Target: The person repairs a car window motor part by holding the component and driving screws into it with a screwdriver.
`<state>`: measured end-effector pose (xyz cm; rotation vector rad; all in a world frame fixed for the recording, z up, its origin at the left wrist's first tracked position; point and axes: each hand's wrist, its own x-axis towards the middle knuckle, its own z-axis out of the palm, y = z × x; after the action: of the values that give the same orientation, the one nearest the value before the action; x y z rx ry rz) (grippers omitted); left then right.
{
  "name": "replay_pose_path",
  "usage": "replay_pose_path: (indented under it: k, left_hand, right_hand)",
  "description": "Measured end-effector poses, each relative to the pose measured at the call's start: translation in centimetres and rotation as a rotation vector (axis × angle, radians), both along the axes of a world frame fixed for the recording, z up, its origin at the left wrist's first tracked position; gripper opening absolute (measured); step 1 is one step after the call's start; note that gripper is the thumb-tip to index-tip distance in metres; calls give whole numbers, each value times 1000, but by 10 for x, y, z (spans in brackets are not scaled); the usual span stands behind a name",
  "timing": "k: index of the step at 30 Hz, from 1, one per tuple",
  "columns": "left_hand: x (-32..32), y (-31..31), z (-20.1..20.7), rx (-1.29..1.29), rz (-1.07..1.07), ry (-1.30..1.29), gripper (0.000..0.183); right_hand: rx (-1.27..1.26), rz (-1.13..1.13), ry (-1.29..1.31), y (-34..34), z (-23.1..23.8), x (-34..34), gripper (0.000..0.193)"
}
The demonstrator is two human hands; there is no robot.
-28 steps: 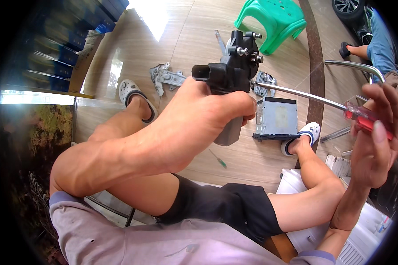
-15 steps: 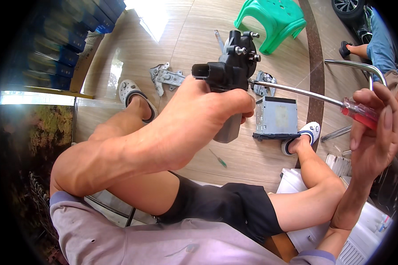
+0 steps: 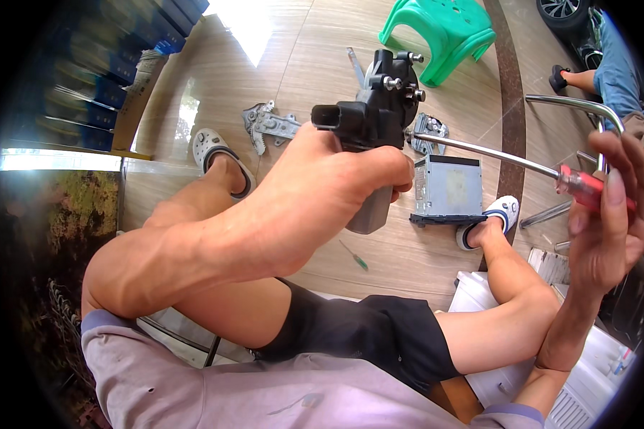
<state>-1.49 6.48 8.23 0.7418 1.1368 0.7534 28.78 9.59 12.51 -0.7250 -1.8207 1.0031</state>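
My left hand (image 3: 343, 179) is closed around a small electric motor (image 3: 390, 107) with a black gear housing, a grey metal can and a connector socket facing left. Several silvery posts stick out from the far and right sides of the housing. From the right, my right hand (image 3: 615, 222) holds a screwdriver (image 3: 494, 151) by its clear red handle, thumb and fingers on its sides. The shaft runs almost level, sloping slightly up to the left. Its tip is at the motor's right side, beside a small screw; whether it is seated I cannot tell.
On the floor beyond lie a metal window-regulator-like part (image 3: 268, 127), a grey box-shaped car unit (image 3: 447, 187), another metal part (image 3: 429, 129) and a small green-handled screwdriver (image 3: 354, 256). A green stool (image 3: 444, 32) stands at the back. At right are a chrome chair frame (image 3: 572, 104) and another person's leg (image 3: 615, 79).
My right hand's fingers have shifted around the screwdriver handle, and the handle has moved slightly right and down. The motor and my left hand have hardly moved.
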Motion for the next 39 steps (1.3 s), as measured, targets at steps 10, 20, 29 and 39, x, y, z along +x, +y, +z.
replay_pose_path:
  k: [10, 20, 29, 39]
  left_hand:
    - [-3, 4, -3, 3, 11, -19, 20]
    - [1, 2, -4, 1, 15, -22, 21]
    - [-2, 4, -3, 26, 20, -27, 22]
    - [1, 5, -2, -19, 60, -76, 30]
  right_hand:
    - [-65, 137, 61, -2, 1, -9, 41]
    - [-79, 119, 100, 17, -4, 10, 50]
    - [67, -331, 34, 2, -7, -22, 53]
    - [328, -481, 11, 15, 3, -1, 34]
